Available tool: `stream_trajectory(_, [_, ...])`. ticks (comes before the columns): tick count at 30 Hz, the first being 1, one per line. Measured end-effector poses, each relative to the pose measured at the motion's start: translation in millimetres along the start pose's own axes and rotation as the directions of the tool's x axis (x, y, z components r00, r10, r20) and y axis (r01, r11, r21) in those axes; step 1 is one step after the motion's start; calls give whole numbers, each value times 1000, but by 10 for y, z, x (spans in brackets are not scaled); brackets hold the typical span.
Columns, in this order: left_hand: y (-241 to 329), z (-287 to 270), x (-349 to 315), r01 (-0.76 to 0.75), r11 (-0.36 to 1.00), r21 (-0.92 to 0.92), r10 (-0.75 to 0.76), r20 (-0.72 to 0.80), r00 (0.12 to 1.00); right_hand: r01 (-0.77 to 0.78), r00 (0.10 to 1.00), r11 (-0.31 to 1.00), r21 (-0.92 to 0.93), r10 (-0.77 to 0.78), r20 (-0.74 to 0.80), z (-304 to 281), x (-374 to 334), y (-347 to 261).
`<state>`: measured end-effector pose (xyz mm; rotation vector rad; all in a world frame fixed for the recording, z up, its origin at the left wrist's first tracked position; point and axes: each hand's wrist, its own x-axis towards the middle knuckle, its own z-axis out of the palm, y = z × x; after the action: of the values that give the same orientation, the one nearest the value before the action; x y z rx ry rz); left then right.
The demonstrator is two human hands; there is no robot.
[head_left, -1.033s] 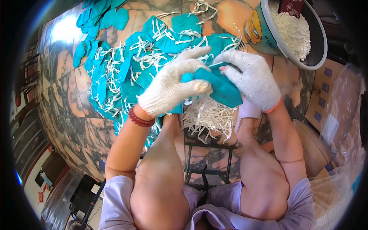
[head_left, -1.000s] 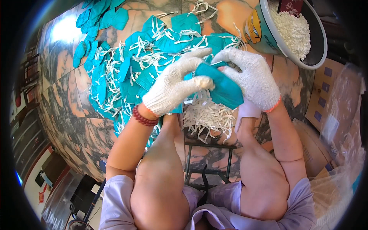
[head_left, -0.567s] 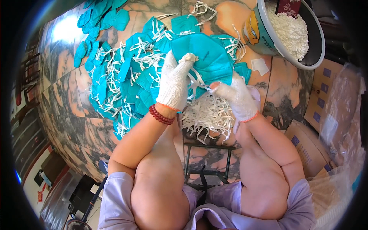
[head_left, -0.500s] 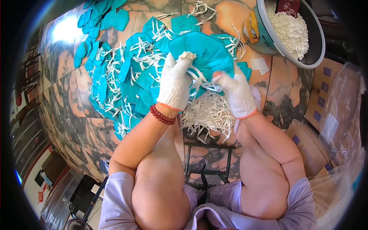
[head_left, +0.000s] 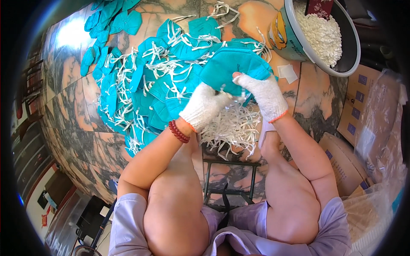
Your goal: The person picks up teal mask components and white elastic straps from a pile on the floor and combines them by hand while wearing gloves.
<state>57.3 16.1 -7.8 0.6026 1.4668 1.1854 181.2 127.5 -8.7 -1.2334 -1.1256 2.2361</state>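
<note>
Both my hands wear white knit gloves. My left hand [head_left: 205, 106] and my right hand [head_left: 265, 96] grip the lower edge of one teal face mask [head_left: 232, 66], held flat over the marble floor between them. A white elastic strap runs between the two gloves under the mask. Beneath my hands lies a heap of loose white straps [head_left: 232, 128]. A red bead bracelet [head_left: 178, 132] circles my left wrist.
Many teal masks with white straps [head_left: 149, 81] are spread over the marble floor [head_left: 77, 115] to my left and ahead. A grey bucket of white pieces [head_left: 324, 36] stands at the upper right. Cardboard boxes and plastic bags [head_left: 363, 123] line the right. My bare knees fill the lower middle.
The mask was folded between my hands; it now lies opened out flat above them. Both hands have drawn closer together along its lower edge.
</note>
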Motion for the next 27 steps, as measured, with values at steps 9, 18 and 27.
stream_trajectory(9, [115,-148,37,516,787,-337,-478,196,856,-13,990,998,-60,5,-138,-74,87,104])
stream_trajectory(18, [265,-327,187,335,331,-882,-357,212,910,72,986,983,-168,-45,160,207,-356,111])
stream_trajectory(27, [155,-296,249,253,425,-869,-504,6,864,263,896,757,-598,39,443,232,-706,-145])
